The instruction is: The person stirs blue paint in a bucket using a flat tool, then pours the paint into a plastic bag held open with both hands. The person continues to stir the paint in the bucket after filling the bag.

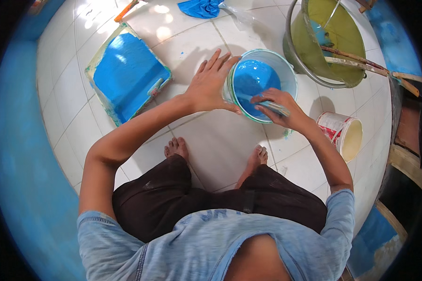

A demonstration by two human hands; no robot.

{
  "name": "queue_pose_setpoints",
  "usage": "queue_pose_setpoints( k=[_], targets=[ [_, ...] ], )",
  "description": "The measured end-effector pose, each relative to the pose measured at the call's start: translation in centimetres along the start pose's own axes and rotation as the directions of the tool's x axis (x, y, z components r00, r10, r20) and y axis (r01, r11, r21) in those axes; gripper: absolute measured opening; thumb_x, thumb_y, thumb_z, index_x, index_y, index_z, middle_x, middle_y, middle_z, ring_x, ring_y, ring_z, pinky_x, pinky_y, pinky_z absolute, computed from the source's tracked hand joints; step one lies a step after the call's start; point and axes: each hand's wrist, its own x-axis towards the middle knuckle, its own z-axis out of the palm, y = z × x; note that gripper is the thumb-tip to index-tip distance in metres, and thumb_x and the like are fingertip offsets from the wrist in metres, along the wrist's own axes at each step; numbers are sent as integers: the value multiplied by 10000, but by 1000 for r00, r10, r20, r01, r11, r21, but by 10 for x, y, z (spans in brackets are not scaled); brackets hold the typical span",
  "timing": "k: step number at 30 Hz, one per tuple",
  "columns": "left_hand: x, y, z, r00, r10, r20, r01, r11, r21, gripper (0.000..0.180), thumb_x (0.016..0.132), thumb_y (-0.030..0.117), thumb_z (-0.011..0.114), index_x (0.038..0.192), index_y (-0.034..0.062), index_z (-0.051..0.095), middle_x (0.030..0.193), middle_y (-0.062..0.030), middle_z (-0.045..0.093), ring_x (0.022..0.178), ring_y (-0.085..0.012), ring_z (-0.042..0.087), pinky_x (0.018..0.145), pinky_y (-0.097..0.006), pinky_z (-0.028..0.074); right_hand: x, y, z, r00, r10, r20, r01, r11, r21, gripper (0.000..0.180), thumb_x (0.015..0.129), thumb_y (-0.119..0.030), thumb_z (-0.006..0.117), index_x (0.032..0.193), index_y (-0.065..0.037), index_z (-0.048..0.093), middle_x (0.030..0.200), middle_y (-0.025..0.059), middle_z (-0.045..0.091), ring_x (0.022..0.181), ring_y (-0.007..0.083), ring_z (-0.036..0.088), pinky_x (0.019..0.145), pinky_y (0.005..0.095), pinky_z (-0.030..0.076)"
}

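A small white bucket (286,70) full of bright blue paint stands on the white tiled floor in front of my bare feet. My left hand (212,83) lies flat against the bucket's left side, fingers spread, thumb along its lower rim. My right hand (275,106) is at the bucket's near rim, closed on a flat paint-smeared tool (277,107) whose end dips toward the paint. I am squatting over the bucket.
A paint tray (126,72) coated in blue lies at the left. A large olive-green bucket (314,56) with sticks across it stands at the back right. A small tipped can (344,133) lies at the right. A blue cloth (199,8) is at the back. Blue wall curves along the left.
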Motion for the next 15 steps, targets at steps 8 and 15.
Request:
queue_pose_setpoints(
  k=[8,15],
  targets=[
    [5,6,3,999,5,-39,-6,1000,-18,1248,506,625,842,1476,104,252,1505,-207,285,1442,-399,135,1153,-533,191,-13,-3,-22,986,140,-88,-164,900,-405,314,744,-45,699,1050,-78,638,975,132,642,973,324,593,819,408,489],
    [5,-2,5,999,13,-39,-15,999,-44,1267,478,632,843,1477,130,247,1493,-225,296,1435,-419,139,1141,-571,193,-14,-6,-15,996,-81,-37,82,996,43,210,818,-101,677,1024,-78,644,903,129,646,899,333,610,791,423,479]
  ],
)
